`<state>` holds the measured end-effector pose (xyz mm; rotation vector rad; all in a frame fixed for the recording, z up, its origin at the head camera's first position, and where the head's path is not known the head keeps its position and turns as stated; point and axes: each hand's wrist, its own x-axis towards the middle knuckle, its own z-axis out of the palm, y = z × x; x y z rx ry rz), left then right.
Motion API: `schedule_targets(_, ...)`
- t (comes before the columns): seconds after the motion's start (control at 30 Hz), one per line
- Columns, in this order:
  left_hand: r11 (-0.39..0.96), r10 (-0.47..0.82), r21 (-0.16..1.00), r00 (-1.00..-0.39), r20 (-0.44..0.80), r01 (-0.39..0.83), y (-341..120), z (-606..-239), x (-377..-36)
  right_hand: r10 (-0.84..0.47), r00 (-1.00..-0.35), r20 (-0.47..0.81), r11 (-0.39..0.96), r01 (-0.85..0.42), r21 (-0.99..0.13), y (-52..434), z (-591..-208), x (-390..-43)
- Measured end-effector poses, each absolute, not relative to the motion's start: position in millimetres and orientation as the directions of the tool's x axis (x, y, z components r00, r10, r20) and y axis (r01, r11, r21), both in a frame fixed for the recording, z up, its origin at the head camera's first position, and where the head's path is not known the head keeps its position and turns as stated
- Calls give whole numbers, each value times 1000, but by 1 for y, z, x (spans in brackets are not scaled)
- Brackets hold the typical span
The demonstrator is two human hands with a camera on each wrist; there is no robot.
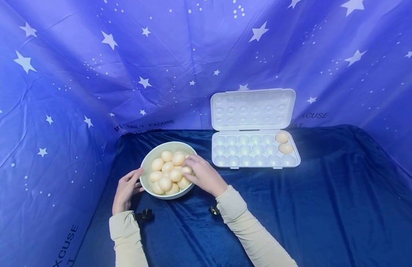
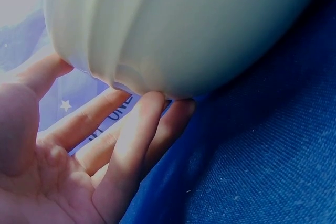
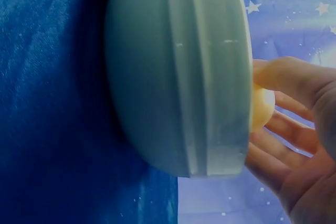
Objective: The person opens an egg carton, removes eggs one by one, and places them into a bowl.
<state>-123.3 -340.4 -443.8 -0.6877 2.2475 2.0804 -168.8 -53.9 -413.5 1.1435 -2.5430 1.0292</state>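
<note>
At the left rim of a pale bowl (image 1: 152,193) full of eggs (image 1: 165,183) is my left hand (image 1: 125,189). In the left wrist view, its fairly straight fingers (image 2: 131,150) touch the bowl's outer wall, with the thumb near the rim. Reaching over the right rim, my right hand (image 1: 204,174) has its thumb and fingers around an egg (image 3: 264,107) at the bowl's edge. Right of the bowl stands a white egg carton (image 1: 256,166), its lid (image 1: 254,109) raised. Two eggs (image 1: 282,138) sit in its right-hand column, in the back and middle rows.
Dark blue cloth (image 1: 312,207) covers the table. A purple-blue curtain (image 1: 179,55) with white stars hangs behind and at the left. The carton's raised lid stands close to the back curtain. Black wrist camera mounts (image 1: 144,216) show below the sleeves.
</note>
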Motion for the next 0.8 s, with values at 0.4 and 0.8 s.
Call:
schedule_targets(0.4, 25, -311, 949, -905, -291, -314, -338, -442, -126, -620, -662, 421, 460, -741, -489, -58, -418, -169)
schedule_targets(0.8, 17, -305, 952, -908, -287, -306, -340, -442, -123, -631, -626, 458, 440, -775, -453, -53, -420, -167)
